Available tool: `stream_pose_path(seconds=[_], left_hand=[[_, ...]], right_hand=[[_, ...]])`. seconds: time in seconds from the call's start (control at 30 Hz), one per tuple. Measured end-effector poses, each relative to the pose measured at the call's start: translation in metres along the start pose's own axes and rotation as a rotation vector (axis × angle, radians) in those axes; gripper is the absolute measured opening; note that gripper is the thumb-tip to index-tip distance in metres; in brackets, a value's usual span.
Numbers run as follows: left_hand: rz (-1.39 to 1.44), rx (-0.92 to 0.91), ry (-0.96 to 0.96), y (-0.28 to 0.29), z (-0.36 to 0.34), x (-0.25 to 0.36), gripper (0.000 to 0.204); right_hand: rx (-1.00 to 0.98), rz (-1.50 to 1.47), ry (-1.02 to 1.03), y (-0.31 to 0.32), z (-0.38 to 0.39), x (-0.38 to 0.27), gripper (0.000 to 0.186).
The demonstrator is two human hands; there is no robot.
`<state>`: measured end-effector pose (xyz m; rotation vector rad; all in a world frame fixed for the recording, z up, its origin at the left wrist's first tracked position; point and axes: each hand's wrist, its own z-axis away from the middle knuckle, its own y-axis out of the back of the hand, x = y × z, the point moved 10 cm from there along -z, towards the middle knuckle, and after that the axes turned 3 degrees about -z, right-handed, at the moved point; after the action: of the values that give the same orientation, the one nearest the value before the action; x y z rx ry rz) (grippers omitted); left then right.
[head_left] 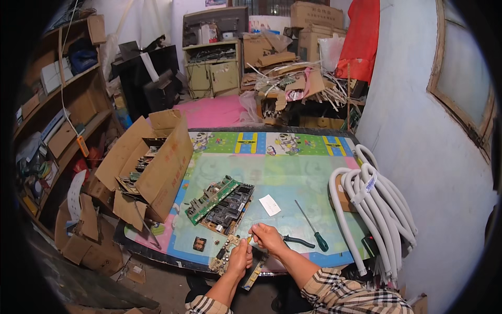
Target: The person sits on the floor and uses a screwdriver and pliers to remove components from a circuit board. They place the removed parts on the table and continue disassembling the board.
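Near the table's front edge my two hands meet, both with fingers closed. Between their fingertips shows a small yellow piece (249,238), too small to name. My right hand (267,238) pinches it from above. My left hand (240,258) is closed beside it, and its grip is partly hidden. Against the left hand is a tan circuit board (222,256) with small components. A narrow board with yellow parts (253,276) is below the hands at the table edge. Dark-handled pliers (300,241) extend from behind my right wrist, their jaws hidden.
Green and dark circuit boards (227,205) lie stacked left of centre, near a small dark component (199,244). A white paper (269,205) and green-handled screwdriver (320,238) lie rightward. Coiled grey hose (384,209) covers the right side; an open cardboard box (170,172) stands left.
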<state>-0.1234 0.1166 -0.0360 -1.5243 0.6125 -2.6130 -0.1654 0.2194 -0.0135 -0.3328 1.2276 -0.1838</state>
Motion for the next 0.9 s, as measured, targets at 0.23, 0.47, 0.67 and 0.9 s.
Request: stream_pose_path(seconds=[0.23,0.47,0.67,0.9], left_hand=[[-0.002,0.045,-0.036,0.01,0.007,0.007,0.039],[-0.153,0.122,-0.191,0.021,0.004,0.012,0.038],[-0.798,0.337,-0.413,0.027,0.006,0.04,0.038],[-0.754,0.342,-0.533,0.039,-0.001,0.047,0.038]], right_hand=[[0.0,0.002,-0.025,-0.011,0.0,0.008,0.025],[-0.012,0.038,-0.079,-0.016,-0.004,0.02,0.024],[0.015,0.019,-0.086,-0.02,-0.001,0.023,0.024],[0.012,-0.1,-0.129,-0.031,-0.01,0.042,0.025]])
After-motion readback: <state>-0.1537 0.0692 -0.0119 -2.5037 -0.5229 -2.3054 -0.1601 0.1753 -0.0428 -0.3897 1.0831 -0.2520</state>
